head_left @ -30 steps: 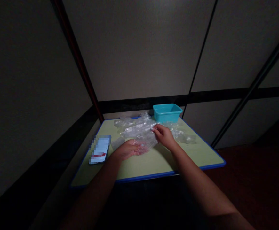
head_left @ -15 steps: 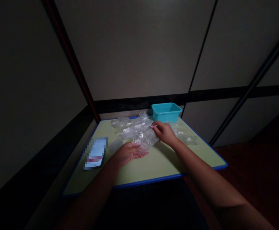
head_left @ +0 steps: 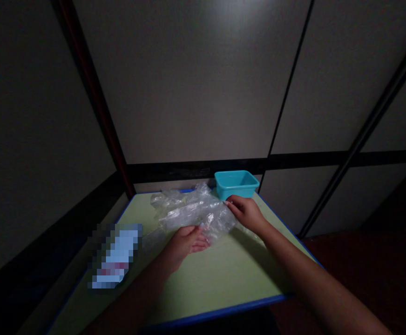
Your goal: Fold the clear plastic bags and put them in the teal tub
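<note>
A heap of crumpled clear plastic bags lies on the pale green table. My left hand rests palm down on the near edge of one clear bag, fingers stretched out. My right hand pinches the far right edge of the same bag between thumb and fingers. The bag is spread between both hands, flat on the table.
A turquoise plastic tub stands at the back of the table, just behind my right hand. A phone with a lit screen lies at the left. The table has a blue rim and stands in a corner of dark wall panels.
The view has tilted down and nearer to the table. Both hands stay on the bag, which now lies flatter between them.
</note>
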Demonstrator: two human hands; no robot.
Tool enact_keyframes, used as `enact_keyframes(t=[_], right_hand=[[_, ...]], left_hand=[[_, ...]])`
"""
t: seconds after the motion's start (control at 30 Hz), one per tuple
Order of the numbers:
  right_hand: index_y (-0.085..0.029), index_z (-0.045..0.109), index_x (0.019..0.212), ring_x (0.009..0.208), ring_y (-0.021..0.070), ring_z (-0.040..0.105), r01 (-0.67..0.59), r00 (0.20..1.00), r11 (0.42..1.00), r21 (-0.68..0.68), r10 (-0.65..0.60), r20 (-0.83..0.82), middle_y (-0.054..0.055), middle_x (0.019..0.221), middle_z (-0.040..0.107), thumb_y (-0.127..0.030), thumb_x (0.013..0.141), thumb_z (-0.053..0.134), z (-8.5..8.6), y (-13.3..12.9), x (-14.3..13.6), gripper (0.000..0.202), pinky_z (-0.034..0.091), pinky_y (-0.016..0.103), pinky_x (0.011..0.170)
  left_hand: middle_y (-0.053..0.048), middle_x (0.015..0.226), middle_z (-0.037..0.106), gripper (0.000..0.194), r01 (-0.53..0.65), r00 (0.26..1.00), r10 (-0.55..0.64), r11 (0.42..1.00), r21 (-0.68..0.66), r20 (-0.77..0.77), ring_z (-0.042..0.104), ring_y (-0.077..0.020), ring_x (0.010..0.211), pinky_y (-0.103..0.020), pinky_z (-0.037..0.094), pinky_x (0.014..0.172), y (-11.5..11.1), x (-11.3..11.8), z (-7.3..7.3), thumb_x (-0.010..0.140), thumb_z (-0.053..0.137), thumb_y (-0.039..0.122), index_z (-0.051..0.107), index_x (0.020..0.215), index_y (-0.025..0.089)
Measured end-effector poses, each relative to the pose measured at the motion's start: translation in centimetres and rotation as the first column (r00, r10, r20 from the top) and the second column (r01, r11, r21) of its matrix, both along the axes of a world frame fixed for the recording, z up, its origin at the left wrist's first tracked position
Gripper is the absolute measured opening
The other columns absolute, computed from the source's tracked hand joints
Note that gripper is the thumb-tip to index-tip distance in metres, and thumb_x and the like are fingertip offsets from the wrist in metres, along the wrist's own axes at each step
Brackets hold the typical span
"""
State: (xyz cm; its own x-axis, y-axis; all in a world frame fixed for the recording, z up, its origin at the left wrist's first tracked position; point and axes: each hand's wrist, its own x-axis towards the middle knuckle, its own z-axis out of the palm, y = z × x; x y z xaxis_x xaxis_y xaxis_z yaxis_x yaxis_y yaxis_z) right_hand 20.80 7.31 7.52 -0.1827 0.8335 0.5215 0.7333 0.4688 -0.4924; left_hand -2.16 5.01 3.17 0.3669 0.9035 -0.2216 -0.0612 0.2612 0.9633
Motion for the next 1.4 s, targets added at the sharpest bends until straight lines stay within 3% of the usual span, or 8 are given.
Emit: enact_keyframes(t=[0.13, 0.27, 0.4, 0.53, 0.9, 1.17, 1.3, 1.4], right_hand=[[-0.021, 0.064, 0.076, 0.048, 0.0138, 0.048, 0.127, 0.988, 0.989, 0.076, -0.119, -0.101, 0.000, 0.054, 0.056, -0.048, 0.087, 0.047, 1.1, 1.2, 3.7, 0.033, 0.031, 0.024, 0.049], [-0.021, 0.062, 0.074, 0.046, 0.0138, 0.045, 0.232, 0.949, 0.969, 0.081, -0.207, -0.239, -0.001, 0.053, 0.054, -0.053, 0.085, 0.049, 1.3, 2.1, 7.2, 0.037, 0.031, 0.025, 0.046], [-0.020, 0.062, 0.075, 0.054, 0.0155, 0.052, 0.231, 0.928, 0.970, 0.077, -0.196, -0.318, 0.002, 0.061, 0.061, -0.053, 0.084, 0.051, 1.1, 2.7, 9.8, 0.036, 0.036, 0.025, 0.049], [-0.019, 0.061, 0.075, 0.057, 0.0166, 0.054, 0.256, 0.902, 0.965, 0.064, -0.214, -0.374, 0.003, 0.063, 0.061, -0.053, 0.083, 0.053, 1.2, 2.9, 11.6, 0.035, 0.038, 0.025, 0.050], [-0.018, 0.059, 0.072, 0.050, 0.0136, 0.048, 0.263, 0.787, 0.965, -0.015, -0.224, -0.574, 0.000, 0.057, 0.055, -0.059, 0.076, 0.059, -0.4, 3.8, 12.7, 0.040, 0.034, 0.023, 0.044], [-0.018, 0.056, 0.074, 0.043, 0.0108, 0.043, 0.363, 0.741, 0.931, 0.045, -0.260, -0.619, -0.002, 0.055, 0.054, -0.063, 0.073, 0.056, 2.7, 6.3, 12.4, 0.045, 0.031, 0.021, 0.042], [-0.019, 0.061, 0.080, 0.053, 0.0132, 0.050, 0.503, 0.832, 0.853, 0.138, -0.435, -0.344, 0.001, 0.062, 0.060, -0.050, 0.084, 0.047, 3.6, 8.6, 11.8, 0.035, 0.030, 0.022, 0.049], [-0.021, 0.065, 0.090, 0.057, 0.0145, 0.053, 0.573, 0.818, 0.810, 0.126, -0.574, -0.035, 0.003, 0.067, 0.064, -0.043, 0.089, 0.045, 3.5, 9.5, 10.7, 0.030, 0.027, 0.023, 0.051]], left_hand=[[-0.006, 0.083, 0.070, 0.033, -0.128, 0.984, 0.144, 0.980, 0.153, -0.101, 0.067, -0.0152, 0.064, -0.025, 0.050, 0.060, 4.0, 3.4, 1.7, 0.084, 0.059, 0.047, 0.063, 0.092, 0.016], [0.003, 0.063, 0.059, 0.028, -0.233, 0.947, 0.271, 0.950, 0.208, -0.175, 0.052, -0.0096, 0.040, -0.021, 0.040, 0.045, 10.0, 7.1, 3.0, 0.086, 0.057, 0.045, 0.058, 0.089, 0.017], [0.008, 0.050, 0.047, 0.028, -0.281, 0.921, 0.326, 0.935, 0.217, -0.213, 0.043, -0.0095, 0.033, -0.021, 0.034, 0.041, 15.0, 10.3, 3.2, 0.088, 0.056, 0.045, 0.054, 0.088, 0.018], [0.009, 0.045, 0.044, 0.030, -0.276, 0.931, 0.310, 0.943, 0.185, -0.194, 0.044, -0.0093, 0.032, -0.021, 0.034, 0.041, 17.7, 12.1, 2.7, 0.084, 0.061, 0.046, 0.051, 0.078, 0.018], [0.005, 0.045, 0.050, 0.037, -0.093, 0.995, 0.090, 0.991, 0.096, 0.042, 0.052, -0.0083, 0.036, -0.018, 0.042, 0.042, 18.0, 11.7, 1.4, 0.078, 0.070, 0.039, 0.042, 0.065, 0.019], [0.008, 0.052, 0.052, 0.038, -0.047, 0.986, 0.027, 0.991, 0.122, 0.166, 0.057, -0.0092, 0.044, -0.024, 0.053, 0.052, 16.8, 11.6, 0.3, 0.071, 0.076, 0.036, 0.041, 0.070, 0.020], [0.007, 0.059, 0.055, 0.040, -0.014, 0.981, -0.013, 0.990, 0.138, 0.194, 0.058, -0.0099, 0.050, -0.025, 0.054, 0.053, 16.2, 11.6, 0.0, 0.065, 0.079, 0.036, 0.043, 0.073, 0.020], [0.007, 0.061, 0.056, 0.042, 0.007, 0.979, -0.036, 0.990, 0.142, 0.202, 0.058, -0.0100, 0.052, -0.026, 0.055, 0.054, 16.0, 11.4, 0.0, 0.062, 0.080, 0.037, 0.043, 0.073, 0.020]])
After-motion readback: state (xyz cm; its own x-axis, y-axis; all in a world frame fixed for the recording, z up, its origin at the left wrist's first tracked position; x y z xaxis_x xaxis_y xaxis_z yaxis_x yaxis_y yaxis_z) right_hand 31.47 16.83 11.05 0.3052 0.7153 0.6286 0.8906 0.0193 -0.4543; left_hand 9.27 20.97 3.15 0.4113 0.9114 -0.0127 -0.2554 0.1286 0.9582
